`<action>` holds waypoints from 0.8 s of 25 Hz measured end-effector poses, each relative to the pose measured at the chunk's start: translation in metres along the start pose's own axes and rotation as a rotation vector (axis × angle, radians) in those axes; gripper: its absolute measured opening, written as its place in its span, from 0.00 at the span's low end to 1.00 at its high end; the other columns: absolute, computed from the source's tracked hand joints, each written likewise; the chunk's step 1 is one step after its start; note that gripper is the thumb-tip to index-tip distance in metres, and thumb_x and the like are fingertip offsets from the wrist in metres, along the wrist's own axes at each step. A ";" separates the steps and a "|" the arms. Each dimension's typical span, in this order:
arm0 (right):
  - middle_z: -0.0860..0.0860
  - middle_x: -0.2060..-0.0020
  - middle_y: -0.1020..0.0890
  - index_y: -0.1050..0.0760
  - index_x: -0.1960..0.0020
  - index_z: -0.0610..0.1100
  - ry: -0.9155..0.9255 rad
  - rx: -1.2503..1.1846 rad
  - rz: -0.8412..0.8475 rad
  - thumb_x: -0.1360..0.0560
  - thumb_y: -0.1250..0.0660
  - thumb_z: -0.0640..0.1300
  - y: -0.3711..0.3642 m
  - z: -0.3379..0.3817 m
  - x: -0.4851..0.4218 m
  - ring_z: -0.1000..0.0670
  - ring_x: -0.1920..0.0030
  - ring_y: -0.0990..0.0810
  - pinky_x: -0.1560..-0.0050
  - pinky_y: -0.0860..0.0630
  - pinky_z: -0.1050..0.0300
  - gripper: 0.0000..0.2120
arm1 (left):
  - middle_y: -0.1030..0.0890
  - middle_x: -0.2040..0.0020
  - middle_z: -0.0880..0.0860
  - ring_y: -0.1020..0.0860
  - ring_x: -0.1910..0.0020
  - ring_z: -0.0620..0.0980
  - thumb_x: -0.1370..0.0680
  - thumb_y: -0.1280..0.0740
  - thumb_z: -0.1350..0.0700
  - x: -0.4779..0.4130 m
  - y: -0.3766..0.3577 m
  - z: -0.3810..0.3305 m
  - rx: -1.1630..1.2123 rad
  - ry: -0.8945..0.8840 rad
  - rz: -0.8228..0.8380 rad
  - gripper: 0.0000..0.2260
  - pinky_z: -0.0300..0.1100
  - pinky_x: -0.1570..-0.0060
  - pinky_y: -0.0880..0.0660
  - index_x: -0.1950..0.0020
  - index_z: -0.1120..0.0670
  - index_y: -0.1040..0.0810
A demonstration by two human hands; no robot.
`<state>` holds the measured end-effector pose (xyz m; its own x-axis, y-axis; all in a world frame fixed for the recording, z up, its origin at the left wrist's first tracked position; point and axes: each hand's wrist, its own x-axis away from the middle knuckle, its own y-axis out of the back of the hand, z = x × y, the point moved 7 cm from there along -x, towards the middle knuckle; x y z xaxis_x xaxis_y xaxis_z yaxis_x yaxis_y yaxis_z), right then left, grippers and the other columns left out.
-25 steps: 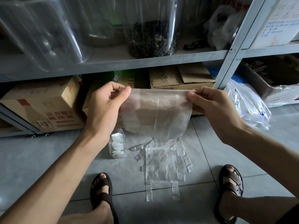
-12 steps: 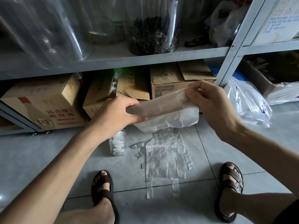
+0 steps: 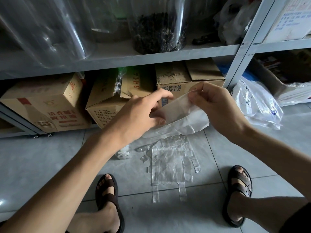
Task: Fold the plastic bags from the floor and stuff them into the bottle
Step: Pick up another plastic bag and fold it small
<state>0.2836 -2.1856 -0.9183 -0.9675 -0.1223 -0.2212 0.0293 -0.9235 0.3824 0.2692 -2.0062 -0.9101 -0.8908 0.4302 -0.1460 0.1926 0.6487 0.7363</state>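
Bottle [image 3: 124, 153] stands on the floor [image 3: 42, 165], mostly hidden behind the left forearm. Only the lower part shows, with pale wads inside, hard to make out. Upper shelf contents are cut off at the top edge, and the clear cylinders on the left are blurred.

The held plastic bag [image 3: 182, 115] is in mid-air between the hands, folded into a band with the loose end drooping under the right hand. It's translucent, layers can't be counted. Left hand [image 3: 139, 113] pinches its left end, thumb underneath and index finger stretched out above. Right hand [image 3: 217, 106] has its fingers curled, gripping the bag's upper right corner.

More flat plastic bags [image 3: 170, 165] lie overlapped on the floor between the two sandalled feet, just beside the bottle, handles pointing toward the person. A crumpled white printed bag [image 3: 255, 105] sits on the floor to the right by the shelf post.

Behind the hands, cardboard boxes [image 3: 45, 105] sit under the grey shelf [image 3: 151, 56], the middle ones with flaps open. A clear jar [image 3: 158, 31] on the shelf holds dark dried stuff, can't tell what.
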 end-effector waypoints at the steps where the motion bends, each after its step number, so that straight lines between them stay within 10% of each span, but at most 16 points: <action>1: 0.46 0.63 0.18 0.22 0.56 0.52 0.005 0.006 -0.002 0.20 0.34 0.43 0.000 0.000 0.000 0.52 0.63 0.26 0.60 0.30 0.57 0.07 | 0.14 0.57 0.49 0.16 0.56 0.47 0.27 0.23 0.59 0.000 -0.001 -0.002 -0.022 -0.030 0.007 0.26 0.47 0.54 0.22 0.33 0.45 0.27; 7: 0.45 0.62 0.17 0.21 0.55 0.54 0.011 0.007 0.012 0.21 0.34 0.45 -0.002 -0.008 -0.005 0.37 0.58 0.21 0.54 0.24 0.40 0.07 | 0.16 0.61 0.49 0.16 0.60 0.47 0.29 0.22 0.60 0.000 -0.004 -0.013 -0.043 -0.146 0.027 0.24 0.49 0.56 0.19 0.37 0.43 0.24; 14: 0.57 0.59 0.17 0.20 0.50 0.49 -0.066 -0.032 0.036 0.20 0.33 0.44 -0.007 -0.018 -0.004 0.56 0.58 0.20 0.54 0.26 0.63 0.03 | 0.14 0.60 0.41 0.17 0.59 0.35 0.30 0.21 0.63 -0.003 -0.002 -0.011 0.008 -0.072 0.049 0.11 0.27 0.55 0.26 0.53 0.49 0.12; 20: 0.42 0.45 0.18 0.24 0.40 0.42 -0.803 -0.415 0.125 0.23 0.33 0.57 -0.030 -0.086 0.044 0.43 0.44 0.20 0.46 0.29 0.52 0.20 | 0.16 0.63 0.40 0.18 0.62 0.37 0.30 0.21 0.60 0.000 0.017 0.002 0.013 0.045 -0.074 0.09 0.27 0.58 0.25 0.56 0.47 0.13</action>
<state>0.2616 -2.1948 -1.0171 -0.8307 -0.0840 0.5503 0.0833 -0.9962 -0.0264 0.2735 -1.9938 -0.8991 -0.9205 0.3520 -0.1695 0.1306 0.6861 0.7157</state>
